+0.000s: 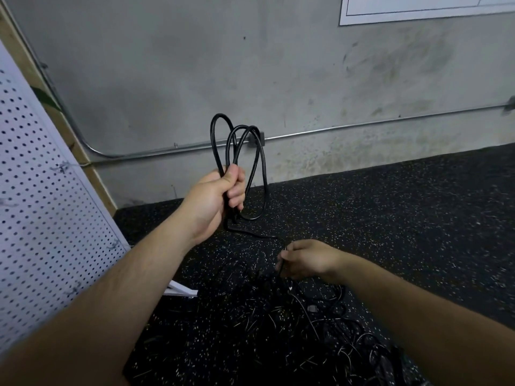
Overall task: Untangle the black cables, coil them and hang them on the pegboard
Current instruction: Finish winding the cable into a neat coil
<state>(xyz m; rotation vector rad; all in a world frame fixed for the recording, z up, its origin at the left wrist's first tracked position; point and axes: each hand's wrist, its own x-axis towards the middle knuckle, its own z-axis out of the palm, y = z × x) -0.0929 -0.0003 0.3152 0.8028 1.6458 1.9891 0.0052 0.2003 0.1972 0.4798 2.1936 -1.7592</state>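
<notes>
My left hand (pixel 220 196) grips a black cable coil (pixel 259 160) of a few loops, held upright in front of the grey wall. One strand runs from the coil down and right to my right hand (pixel 306 259), which pinches it low over the floor. Below that hand a tangle of black cables (pixel 320 324) lies on the dark speckled floor, hard to tell from the mat. The white pegboard (pixel 41 204) leans at the left edge of the view.
A metal conduit (pixel 362 125) runs along the concrete wall behind the coil. A small white object (pixel 181 289) lies at the pegboard's foot. A wooden frame (pixel 69 140) borders the pegboard. A white paper sheet (pixel 418 9) hangs at upper right.
</notes>
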